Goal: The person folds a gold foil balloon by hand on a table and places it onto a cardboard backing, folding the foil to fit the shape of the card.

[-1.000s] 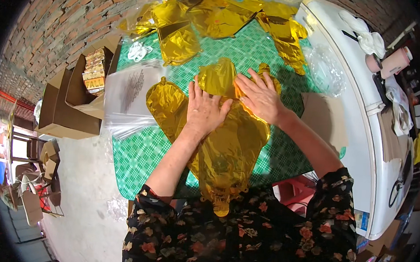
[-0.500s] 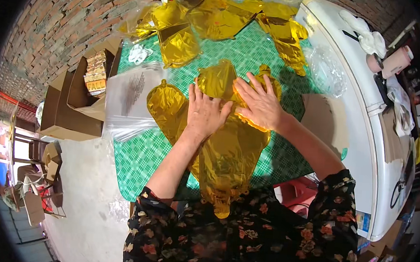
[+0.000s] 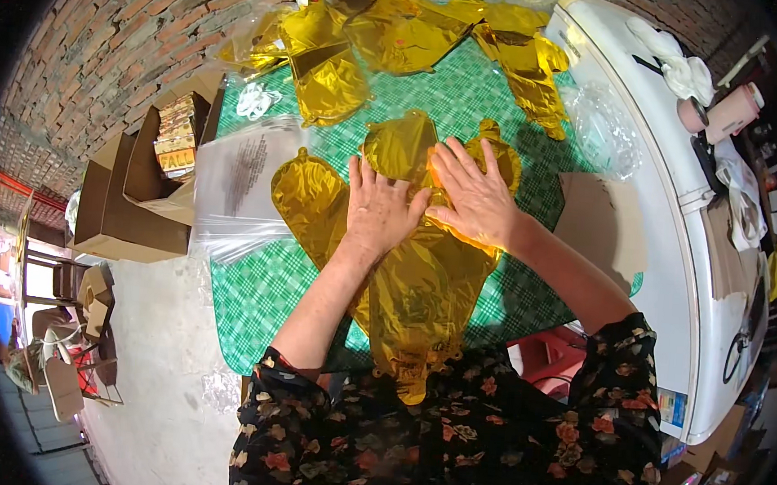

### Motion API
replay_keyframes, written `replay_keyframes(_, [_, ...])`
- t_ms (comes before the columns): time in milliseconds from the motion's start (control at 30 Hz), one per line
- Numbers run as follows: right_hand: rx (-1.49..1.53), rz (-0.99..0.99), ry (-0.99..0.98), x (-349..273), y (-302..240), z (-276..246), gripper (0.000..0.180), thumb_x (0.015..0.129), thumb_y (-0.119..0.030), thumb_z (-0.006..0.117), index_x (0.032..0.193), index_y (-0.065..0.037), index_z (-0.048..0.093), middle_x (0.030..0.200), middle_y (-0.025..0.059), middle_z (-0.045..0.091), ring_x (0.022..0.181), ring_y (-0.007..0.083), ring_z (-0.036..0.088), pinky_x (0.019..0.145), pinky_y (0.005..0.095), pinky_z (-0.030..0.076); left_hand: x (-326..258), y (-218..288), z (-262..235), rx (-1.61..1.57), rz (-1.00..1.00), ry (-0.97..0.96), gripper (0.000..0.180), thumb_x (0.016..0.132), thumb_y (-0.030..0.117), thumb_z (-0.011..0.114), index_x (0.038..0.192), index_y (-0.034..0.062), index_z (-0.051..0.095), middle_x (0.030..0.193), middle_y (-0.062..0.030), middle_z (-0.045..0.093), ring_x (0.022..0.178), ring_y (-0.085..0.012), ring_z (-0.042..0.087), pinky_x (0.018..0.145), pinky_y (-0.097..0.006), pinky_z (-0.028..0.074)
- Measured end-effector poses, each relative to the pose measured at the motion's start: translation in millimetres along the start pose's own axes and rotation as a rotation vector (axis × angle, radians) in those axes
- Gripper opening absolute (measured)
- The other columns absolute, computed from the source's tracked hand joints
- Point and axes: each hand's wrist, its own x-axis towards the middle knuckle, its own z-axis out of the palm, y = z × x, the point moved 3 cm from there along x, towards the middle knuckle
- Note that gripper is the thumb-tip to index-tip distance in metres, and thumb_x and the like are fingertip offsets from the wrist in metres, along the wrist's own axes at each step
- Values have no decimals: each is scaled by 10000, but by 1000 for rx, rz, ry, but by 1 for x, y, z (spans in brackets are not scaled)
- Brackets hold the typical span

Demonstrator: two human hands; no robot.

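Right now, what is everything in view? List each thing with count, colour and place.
foil balloon: one, gold, flat on the table centre, under both hands
other foil balloons: a pile, count unclear, gold, far table edge
tablecloth: one, green checked, covering the table
plastic bags: a stack, clear, table's left edge
cardboard boxes: several, brown, on the floor at left
white appliance: one, right of the table
brick wall: reddish, upper left
left hand: flat on the balloon
right hand: flat on the balloon, fingers spread
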Motion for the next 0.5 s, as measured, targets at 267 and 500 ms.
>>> replay_keyframes(267, [3,-8,29,-3,-4,5,892,1025,-603,581,1644,5,372,1731,164,344,1659,314,194,1316,661,55,4,1,-3,10,-59,-179,618,1062,564,518,1408,90,711,1591,-234,513,1552,-483,333,1314,-655,104])
replay_keyframes(500, [18,13,40,-1,-7,5,853,1032,-585,588,1609,22,425,1691,183,408,1631,333,269,1317,638,113,3,1,-2,25,-66,-165,627,1060,560,524,1419,78,704,1576,-236,531,1558,-479,324,1318,-653,78])
